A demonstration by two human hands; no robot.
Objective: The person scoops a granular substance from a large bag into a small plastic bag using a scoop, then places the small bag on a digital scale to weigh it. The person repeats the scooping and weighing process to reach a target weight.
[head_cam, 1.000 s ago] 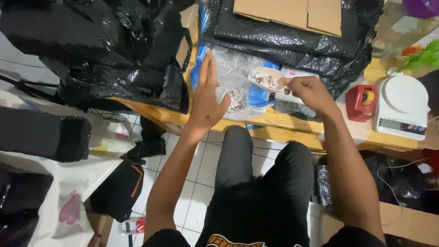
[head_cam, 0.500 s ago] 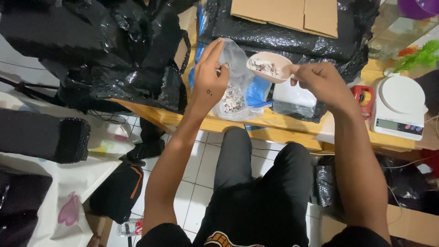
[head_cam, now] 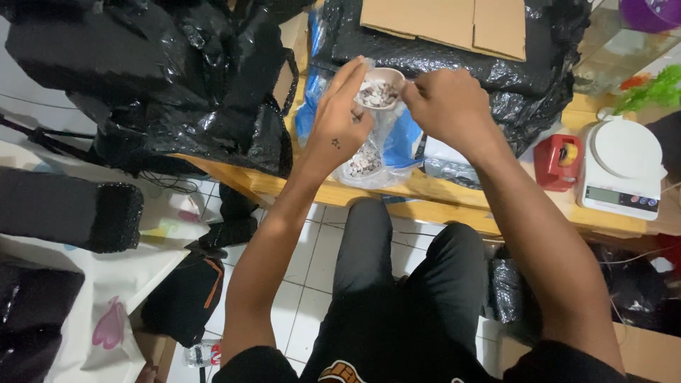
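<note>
1. The right hand (head_cam: 448, 106) is closed around the handle of a small white scoop (head_cam: 380, 88); the handle itself is hidden inside the fist, and only the bowl shows.
2. The scoop's long axis runs roughly left to right across the view, with the bowl pointing toward the person's left and the handle end toward the right hand. The bowl faces up and looks about level.
3. The scoop bowl is filled with small pale and grey-brown pebble-like pieces; what they are cannot be told.
4. The left hand (head_cam: 342, 124) is curled on the upper edge of a clear plastic bag (head_cam: 369, 152), fingers pinching the film, and the hand touches the left side of the scoop bowl.
5. The scoop sits right at the top of the bag, between the 2 hands and above the wooden table (head_cam: 440, 202).
6. The clear bag hangs from the left hand down to the table edge, its long axis near vertical in the view. Its lower part holds a heap of the same small pieces.
7. Just behind the bag lies a blue plastic bag (head_cam: 406, 142), and beyond that a black plastic-wrapped bundle (head_cam: 440, 57) with a sheet of brown cardboard (head_cam: 454, 25) on top.
8. To the right on the table stand a red tape dispenser (head_cam: 557, 162) and a white kitchen scale (head_cam: 624, 177), close together, well apart from the hands.
</note>
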